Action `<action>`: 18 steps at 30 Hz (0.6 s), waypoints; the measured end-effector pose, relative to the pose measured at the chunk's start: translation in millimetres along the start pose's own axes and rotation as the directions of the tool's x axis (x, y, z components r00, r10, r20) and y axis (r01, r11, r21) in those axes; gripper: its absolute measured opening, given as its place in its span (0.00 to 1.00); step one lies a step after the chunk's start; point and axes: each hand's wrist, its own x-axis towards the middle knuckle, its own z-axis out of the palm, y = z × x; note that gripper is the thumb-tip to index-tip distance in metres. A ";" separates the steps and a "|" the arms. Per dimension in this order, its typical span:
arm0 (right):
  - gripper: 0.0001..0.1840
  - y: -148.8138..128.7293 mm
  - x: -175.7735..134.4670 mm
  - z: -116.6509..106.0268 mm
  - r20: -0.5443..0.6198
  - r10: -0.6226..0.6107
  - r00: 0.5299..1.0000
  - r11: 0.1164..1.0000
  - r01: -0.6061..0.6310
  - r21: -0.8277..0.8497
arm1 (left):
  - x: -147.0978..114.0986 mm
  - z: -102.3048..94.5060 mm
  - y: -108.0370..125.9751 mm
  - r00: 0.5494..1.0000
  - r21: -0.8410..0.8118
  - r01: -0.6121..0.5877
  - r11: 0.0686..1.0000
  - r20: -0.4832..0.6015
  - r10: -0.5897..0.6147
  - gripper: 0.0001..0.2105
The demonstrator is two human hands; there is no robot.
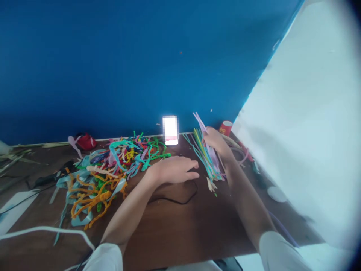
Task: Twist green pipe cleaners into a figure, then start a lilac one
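Note:
My right hand (213, 139) is closed around lilac pipe cleaners (199, 121), whose tips stick up above the fingers. Beneath it lies a loose bundle of straight pipe cleaners (205, 162) in green, yellow, teal and lilac. My left hand (178, 170) hovers low over the brown table (169, 241), palm down, thumb and fingers apart, with nothing in it. Left of that hand spreads a tangled heap of bent, multicoloured pipe cleaners (126, 156), with orange ones (93, 199) at its near side.
A bright phone (170, 130) leans by the blue wall (141, 67). To the right are a red cup (225, 128) and a white round lid (276, 194). A black cord (180, 203) runs below my left hand; a white cable (45, 229) crosses the left front.

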 end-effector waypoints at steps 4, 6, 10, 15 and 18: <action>0.15 15.5 7.0 10.1 0.039 0.052 0.998 0.991 -0.047 -0.122 | -18.4 -17.0 -6.3 0.995 -0.041 0.080 0.996 -0.058 -0.082 0.20; 0.16 19.8 8.4 11.5 0.050 0.084 0.995 0.982 -0.074 -0.176 | -26.1 -23.4 -7.3 0.989 -0.063 0.119 0.991 -0.075 -0.123 0.21; 0.19 23.3 11.4 12.6 0.037 0.142 0.989 0.954 -0.127 -0.271 | -38.6 -32.3 -6.3 0.978 -0.120 0.177 0.977 -0.090 -0.188 0.22; 0.20 24.3 12.6 12.7 0.054 0.158 0.986 0.936 -0.132 -0.326 | -47.9 -37.6 -5.7 0.972 -0.155 0.187 0.970 -0.110 -0.205 0.23; 0.20 23.5 12.3 14.9 0.064 0.158 0.985 0.930 -0.127 -0.344 | -51.6 -39.4 -6.4 0.967 -0.157 0.206 0.966 -0.120 -0.226 0.23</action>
